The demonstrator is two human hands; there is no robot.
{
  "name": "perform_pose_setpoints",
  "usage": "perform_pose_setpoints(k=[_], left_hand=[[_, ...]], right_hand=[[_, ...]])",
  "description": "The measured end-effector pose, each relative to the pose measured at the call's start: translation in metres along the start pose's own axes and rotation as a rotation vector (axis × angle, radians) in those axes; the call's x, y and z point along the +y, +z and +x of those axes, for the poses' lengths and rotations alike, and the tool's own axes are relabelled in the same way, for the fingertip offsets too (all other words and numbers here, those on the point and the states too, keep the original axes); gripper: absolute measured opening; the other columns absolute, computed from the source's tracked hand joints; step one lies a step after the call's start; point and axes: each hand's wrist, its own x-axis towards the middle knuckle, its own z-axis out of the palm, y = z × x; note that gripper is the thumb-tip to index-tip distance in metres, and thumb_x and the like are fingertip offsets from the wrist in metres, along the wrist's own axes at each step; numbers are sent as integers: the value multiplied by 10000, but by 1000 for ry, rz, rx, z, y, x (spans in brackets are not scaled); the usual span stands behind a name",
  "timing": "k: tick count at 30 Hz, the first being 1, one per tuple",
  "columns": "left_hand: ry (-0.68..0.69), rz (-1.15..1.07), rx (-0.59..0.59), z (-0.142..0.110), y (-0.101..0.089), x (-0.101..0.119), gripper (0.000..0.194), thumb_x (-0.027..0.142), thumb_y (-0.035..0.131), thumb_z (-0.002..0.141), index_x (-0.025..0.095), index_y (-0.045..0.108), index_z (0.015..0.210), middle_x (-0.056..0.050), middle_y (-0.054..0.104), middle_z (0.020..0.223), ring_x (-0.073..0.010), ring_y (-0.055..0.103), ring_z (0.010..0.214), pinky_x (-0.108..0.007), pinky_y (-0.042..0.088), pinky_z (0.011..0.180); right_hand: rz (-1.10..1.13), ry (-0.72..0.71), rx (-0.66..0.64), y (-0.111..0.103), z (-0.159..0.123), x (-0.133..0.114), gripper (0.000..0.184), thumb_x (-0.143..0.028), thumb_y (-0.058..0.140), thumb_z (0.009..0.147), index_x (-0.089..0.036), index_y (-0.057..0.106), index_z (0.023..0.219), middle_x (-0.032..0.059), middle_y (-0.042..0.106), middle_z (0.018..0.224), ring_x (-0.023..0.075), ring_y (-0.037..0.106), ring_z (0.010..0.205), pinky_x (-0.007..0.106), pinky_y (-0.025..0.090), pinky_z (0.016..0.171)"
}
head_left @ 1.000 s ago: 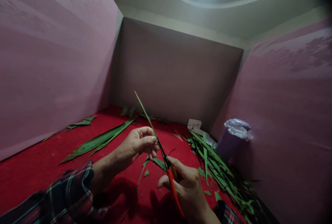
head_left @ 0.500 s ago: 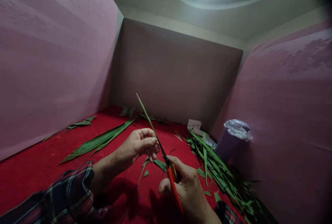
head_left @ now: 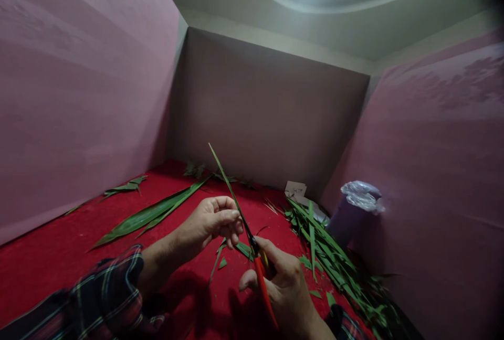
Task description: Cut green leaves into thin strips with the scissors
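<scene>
1. Pink walls (head_left: 86,98) rise on both sides of a duller back wall (head_left: 268,104), and a red cloth (head_left: 59,266) covers the surface below.
2. A leaf strip (head_left: 223,173) stands slanted in the air above the cloth, in front of the person: long, narrow, green, and tapering to a paler tip that leans up and left.
3. The left hand (head_left: 214,219) pinches the strip near its lower part between thumb and forefinger, the other fingers curled loosely.
4. The right hand (head_left: 285,277) grips scissors (head_left: 261,278) with red and yellow handles; their dark blades line up with the strip, and whether they touch it is hard to tell.
5. A broad leaf (head_left: 144,215) lies to the left, and a leaf pile (head_left: 333,258) to the right, near a purple bin (head_left: 340,223).
</scene>
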Motion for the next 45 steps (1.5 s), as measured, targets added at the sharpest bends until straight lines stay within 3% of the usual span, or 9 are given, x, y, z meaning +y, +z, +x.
perform_pose_setpoints(k=[13,23,30,39,45], left_hand=[[-1,24,33,-1,3,2,174,249,645,688,139,513,657,-32,638,547,-129,582,413,-223,455,405],[-6,12,14,-1,0,0,137,224,608,724,141,509,678,-37,646,565,-128,583,413,-223,459,400],[-15,13,28,-1,3,2,146,226,612,717,142,499,678,-36,647,556,-123,576,402,-219,456,398],[-17,20,36,-1,2,0,146,226,613,715,142,498,682,-33,646,555,-124,574,400,-221,457,390],[-36,9,52,1,1,1,173,232,638,689,142,494,659,-33,644,537,-123,569,385,-212,454,363]], right_hand=[[-59,-34,48,0,1,0,314,-346,668,716,-164,641,970,-54,487,514,101,341,450,189,300,412],[37,-28,1,0,-1,2,313,-340,595,784,-178,609,1051,-35,615,539,97,319,421,185,310,399],[7,-62,44,0,1,0,341,-397,615,766,-154,638,1005,-44,566,478,97,321,414,186,302,387],[71,-71,18,0,1,2,342,-396,563,813,-139,603,1033,-22,661,513,94,384,381,179,344,402],[23,-24,5,-1,3,-4,232,-253,627,722,-179,637,942,-80,492,488,91,344,428,180,316,423]])
